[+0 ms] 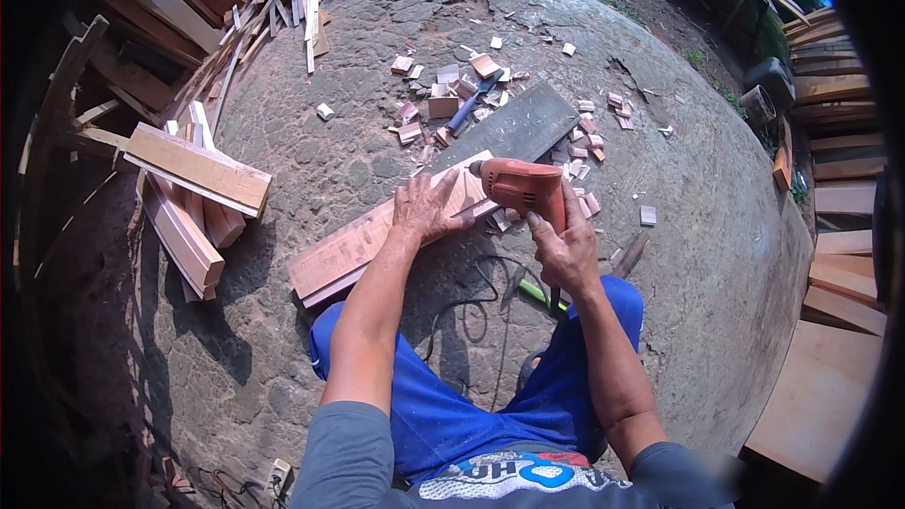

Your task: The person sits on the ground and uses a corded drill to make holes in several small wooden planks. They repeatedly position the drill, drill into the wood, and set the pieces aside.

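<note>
Our right hand (568,250), fingers wrapped round the orange plastic drill (520,185), should aim squarely while our left hand (419,209), fingers spread, braces the long pinkish wooden beam (363,245) at the near end of the dark grey flat board (528,124)

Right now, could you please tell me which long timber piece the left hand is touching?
The pinkish beam lying slantwise beneath the left hand; the stacked timbers at left and boards at right lie apart from it.
</note>
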Demonstrator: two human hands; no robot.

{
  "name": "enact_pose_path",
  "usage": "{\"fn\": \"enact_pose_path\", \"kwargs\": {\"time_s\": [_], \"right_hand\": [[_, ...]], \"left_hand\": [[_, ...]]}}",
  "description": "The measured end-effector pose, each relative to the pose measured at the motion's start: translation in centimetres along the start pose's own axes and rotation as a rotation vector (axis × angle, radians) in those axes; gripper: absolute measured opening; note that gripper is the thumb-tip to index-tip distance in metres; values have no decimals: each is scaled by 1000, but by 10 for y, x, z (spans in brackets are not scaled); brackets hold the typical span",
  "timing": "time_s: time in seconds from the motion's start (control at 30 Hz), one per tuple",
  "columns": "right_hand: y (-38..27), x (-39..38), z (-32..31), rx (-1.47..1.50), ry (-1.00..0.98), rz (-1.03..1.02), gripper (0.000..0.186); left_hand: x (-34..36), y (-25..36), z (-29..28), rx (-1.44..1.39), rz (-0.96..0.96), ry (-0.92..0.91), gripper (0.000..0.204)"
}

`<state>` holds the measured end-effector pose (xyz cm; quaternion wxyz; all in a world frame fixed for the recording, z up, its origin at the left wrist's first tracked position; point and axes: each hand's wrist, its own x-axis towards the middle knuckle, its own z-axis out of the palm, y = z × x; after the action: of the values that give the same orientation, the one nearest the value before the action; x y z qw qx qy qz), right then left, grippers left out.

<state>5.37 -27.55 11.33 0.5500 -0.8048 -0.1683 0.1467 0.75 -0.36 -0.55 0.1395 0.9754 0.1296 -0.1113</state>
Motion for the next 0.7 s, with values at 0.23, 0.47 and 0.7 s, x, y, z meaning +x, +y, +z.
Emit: {"fn": "enact_pose_path", "kwargs": {"time_s": [0.23, 0.47, 0.7], "right_hand": [[0, 2, 0, 22, -8, 24, 81], [-5, 0, 2, -4, -15, 14, 80], [0, 8, -4, -134, -34, -52, 78]], "left_hand": [[1, 1, -2, 2, 8, -33, 116], [-2, -5, 6, -28, 15, 46, 120], [0, -5, 5, -41, 28, 28, 129]]}}
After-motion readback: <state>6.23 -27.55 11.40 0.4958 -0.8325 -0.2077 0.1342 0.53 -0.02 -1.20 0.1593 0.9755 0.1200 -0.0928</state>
